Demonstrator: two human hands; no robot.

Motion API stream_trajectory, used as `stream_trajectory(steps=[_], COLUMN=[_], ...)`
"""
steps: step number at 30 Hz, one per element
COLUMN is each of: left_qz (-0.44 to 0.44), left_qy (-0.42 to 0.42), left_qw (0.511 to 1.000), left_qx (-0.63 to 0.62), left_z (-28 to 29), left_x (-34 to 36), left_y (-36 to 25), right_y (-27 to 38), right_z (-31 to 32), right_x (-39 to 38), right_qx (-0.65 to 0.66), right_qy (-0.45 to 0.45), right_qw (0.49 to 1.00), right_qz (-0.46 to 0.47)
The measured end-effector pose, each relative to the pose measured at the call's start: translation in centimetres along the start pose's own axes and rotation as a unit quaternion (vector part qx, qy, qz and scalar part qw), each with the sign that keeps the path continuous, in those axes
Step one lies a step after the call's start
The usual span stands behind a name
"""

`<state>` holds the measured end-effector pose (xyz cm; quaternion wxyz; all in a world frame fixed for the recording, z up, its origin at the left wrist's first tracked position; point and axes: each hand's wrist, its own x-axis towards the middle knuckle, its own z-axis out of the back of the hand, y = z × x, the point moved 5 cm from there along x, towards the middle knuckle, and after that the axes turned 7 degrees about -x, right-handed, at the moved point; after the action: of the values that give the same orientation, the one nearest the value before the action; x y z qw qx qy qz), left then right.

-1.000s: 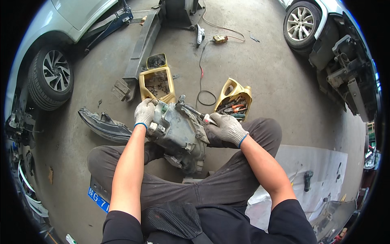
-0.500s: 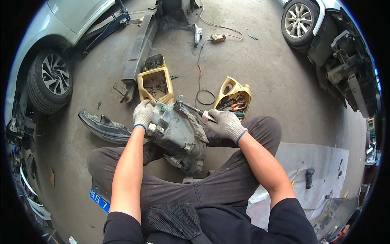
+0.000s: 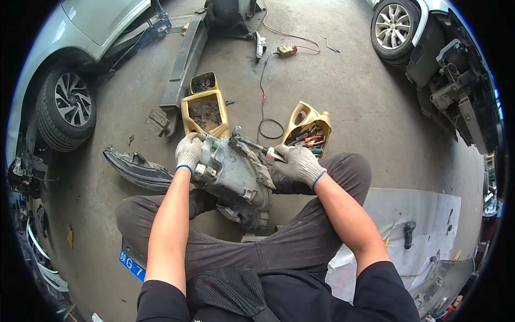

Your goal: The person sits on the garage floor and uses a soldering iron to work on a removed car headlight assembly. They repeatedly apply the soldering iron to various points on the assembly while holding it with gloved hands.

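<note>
A grey, dusty car headlight housing (image 3: 230, 174) rests between my bent legs with its back side up. My left hand (image 3: 189, 152), in a white knit glove, closes round its upper left corner. Also gloved, my right hand (image 3: 301, 163) grips a screwdriver-like tool (image 3: 272, 154) with a white and red handle. The tool's metal shaft points left at the housing's upper edge, and its tip is hard to make out there. A second dark lamp unit (image 3: 140, 169) lies on the floor left of the housing.
Beyond the housing stand cut-open yellow jugs, one with small parts (image 3: 220, 130), another with pliers and tools (image 3: 328, 134). A cable (image 3: 262, 80) runs to a yellow socket block (image 3: 287, 50). Cars flank both sides, near a lift arm (image 3: 185, 70). A black power tool (image 3: 409, 235) lies on white sheeting.
Both hands, the housing and the tool hold almost the same place. A faint haze now blurs the area by the left car and lift.
</note>
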<state>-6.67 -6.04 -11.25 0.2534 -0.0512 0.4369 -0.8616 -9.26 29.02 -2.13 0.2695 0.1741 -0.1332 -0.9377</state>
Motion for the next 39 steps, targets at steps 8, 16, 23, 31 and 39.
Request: stream_trajectory(steps=[8,16,23,31,39], left_qz=[0.006,-0.003,-0.004,0.007,0.016], left_qy=[0.002,-0.002,0.000,0.002,0.007], left_qw=[1.000,1.000,1.000,1.000,1.000], left_qx=[-0.005,0.005,-0.007,0.011,0.007], left_z=[-0.1,-0.2,-0.3,-0.4,-0.5], left_x=[0.0,0.2,0.4,0.7,1.1], left_y=[0.2,0.3,1.0,1.3,2.3], right_y=[0.1,0.1,0.7,0.7,1.1], right_z=[0.4,-0.5,-0.1,0.2,0.6], right_x=[0.0,0.0,-0.4,-0.4,-0.5], right_qx=[0.008,0.030,0.031,0.008,0.005], right_qy=[0.008,0.032,0.052,0.029,0.030], right_qw=[1.000,0.999,0.998,0.999,0.999], right_qz=[-0.005,-0.014,-0.021,-0.021,-0.033])
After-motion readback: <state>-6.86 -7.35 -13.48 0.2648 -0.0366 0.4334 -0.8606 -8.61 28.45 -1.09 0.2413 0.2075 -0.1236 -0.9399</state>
